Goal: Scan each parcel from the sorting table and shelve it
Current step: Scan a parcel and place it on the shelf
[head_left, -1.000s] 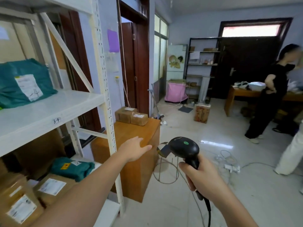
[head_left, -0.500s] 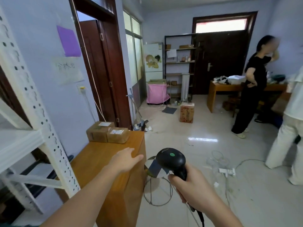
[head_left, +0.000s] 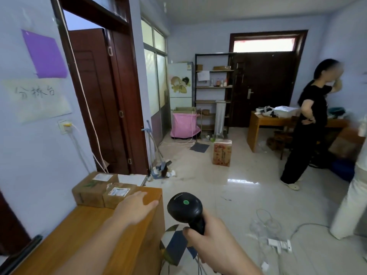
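Parcels sit at the far end of my wooden bench (head_left: pixel 79 235), up by the wall. The big brown parcel (head_left: pixel 90 187) is on the left, and the small brown parcel (head_left: pixel 117 195) touches its right side. Each one has a white sticker on top.

My left hand (head_left: pixel 135 208) is flat and spread out over the bench, palm down, just beside the small parcel. Its fingers (head_left: pixel 148 203) hold nothing, and I cannot tell if they touch the wood.

My right hand (head_left: pixel 210 242) is out past the bench edge, over the floor. It is wrapped tight around the handle of the black scanner (head_left: pixel 185 208), which has a green dot on top.

Another person (head_left: pixel 309 120) in black clothes stands well apart, across the room.
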The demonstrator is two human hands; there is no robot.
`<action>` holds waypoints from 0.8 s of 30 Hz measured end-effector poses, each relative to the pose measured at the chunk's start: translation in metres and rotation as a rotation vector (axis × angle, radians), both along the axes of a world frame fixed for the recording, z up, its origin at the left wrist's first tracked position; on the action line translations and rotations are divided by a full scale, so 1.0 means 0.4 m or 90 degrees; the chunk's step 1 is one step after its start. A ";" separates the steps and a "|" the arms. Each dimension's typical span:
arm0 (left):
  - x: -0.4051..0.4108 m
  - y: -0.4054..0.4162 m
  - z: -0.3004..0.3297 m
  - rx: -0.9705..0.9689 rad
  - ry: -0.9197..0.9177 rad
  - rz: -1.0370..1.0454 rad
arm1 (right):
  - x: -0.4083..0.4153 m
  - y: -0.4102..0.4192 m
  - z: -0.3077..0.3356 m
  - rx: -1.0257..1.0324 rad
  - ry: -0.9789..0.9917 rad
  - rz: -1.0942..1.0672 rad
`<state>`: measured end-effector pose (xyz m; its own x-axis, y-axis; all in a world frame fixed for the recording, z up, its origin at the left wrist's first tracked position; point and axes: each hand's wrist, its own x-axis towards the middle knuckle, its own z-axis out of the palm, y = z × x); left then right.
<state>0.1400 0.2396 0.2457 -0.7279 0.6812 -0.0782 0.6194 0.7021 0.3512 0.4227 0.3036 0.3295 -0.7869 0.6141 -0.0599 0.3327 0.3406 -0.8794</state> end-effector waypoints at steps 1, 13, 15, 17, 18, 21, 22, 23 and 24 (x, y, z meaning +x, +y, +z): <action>-0.028 0.027 0.000 -0.004 0.001 -0.001 | -0.031 0.029 -0.003 0.005 -0.004 0.001; -0.426 0.301 0.020 -0.029 0.009 0.017 | -0.470 0.339 -0.030 -0.006 0.023 0.022; -0.486 0.334 0.016 -0.042 -0.001 0.022 | -0.538 0.387 -0.041 -0.004 0.018 0.031; -0.546 0.361 -0.002 -0.053 -0.015 0.030 | -0.601 0.431 -0.054 -0.001 0.006 0.044; -0.579 0.374 -0.019 -0.062 -0.022 0.035 | -0.635 0.455 -0.063 -0.005 0.001 0.048; -0.675 0.418 -0.065 -0.066 -0.034 0.057 | -0.749 0.522 -0.096 -0.019 -0.014 0.065; -0.701 0.429 -0.075 -0.074 -0.049 0.070 | -0.784 0.543 -0.107 -0.021 -0.021 0.076; -0.730 0.434 -0.100 -0.044 -0.054 0.094 | -0.822 0.564 -0.121 -0.022 -0.029 0.091; -0.745 0.436 -0.115 -0.053 -0.072 0.109 | -0.859 0.583 -0.134 -0.022 -0.040 0.108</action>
<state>-0.1580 0.4138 0.1995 -0.8158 0.5360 -0.2171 0.4486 0.8234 0.3474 0.0789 0.5368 0.2758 -0.8734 0.4691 -0.1305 0.3269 0.3664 -0.8711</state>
